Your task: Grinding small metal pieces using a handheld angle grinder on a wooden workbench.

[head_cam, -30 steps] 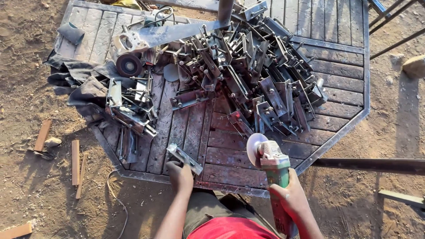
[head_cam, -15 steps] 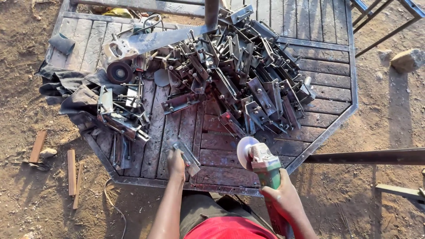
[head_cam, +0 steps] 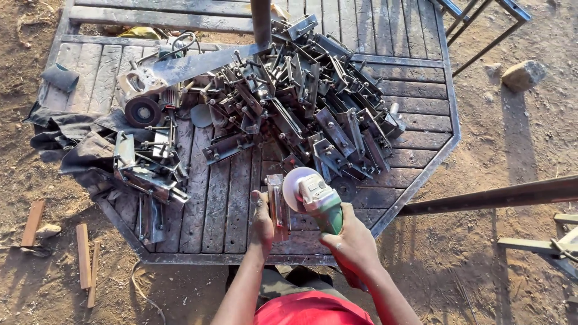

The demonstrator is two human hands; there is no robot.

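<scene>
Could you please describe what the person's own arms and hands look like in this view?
Both forearms are bare, with no sleeves showing. Neither the left hand nor the right hand wears a glove, watch or bracelet. A red garment covers the body below.

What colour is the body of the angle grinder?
Green, with a pale grey head; the head view shows the angle grinder in the right hand.

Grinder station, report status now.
Right hand grips green angle grinder. Left hand pins metal bracket on plank table. Disc beside bracket. Bracket pile just beyond.
</scene>
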